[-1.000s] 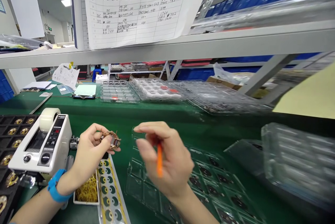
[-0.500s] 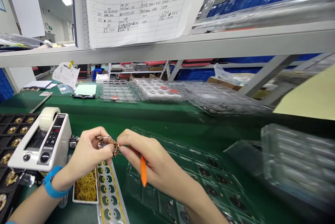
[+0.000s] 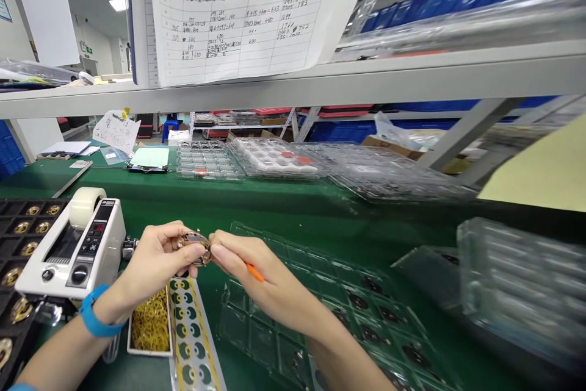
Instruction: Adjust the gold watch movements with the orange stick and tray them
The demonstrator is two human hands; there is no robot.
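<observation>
Between the thumb and fingers of my left hand [image 3: 155,260] is a small round rose-gold watch case [image 3: 204,251], tilted, with thin prongs at its edge. My right hand [image 3: 256,260] is closed in a pinch around a slim orange tool [image 3: 255,272]; only a short orange piece shows behind the fingers. The tool's tip is hidden, and the right fingertips are at the right edge of the case. Below the hands are a white box [image 3: 150,352] of yellow rings and a strip sheet [image 3: 206,351] with cut-out rounds.
At left stands a white tape dispenser [image 3: 103,226], beside a black tray [image 3: 9,244] of gold round parts. A clear compartment tray [image 3: 256,330] with dark parts lies to the right. More clear trays [image 3: 517,281] are stacked far right. A shelf beam [image 3: 274,89] crosses above, with handwritten sheets [image 3: 247,19].
The watch case has turned so more of its round face shows. My right hand has rotated, and the orange tool swung from hanging downward to lying flatter, mostly hidden by the hand.
</observation>
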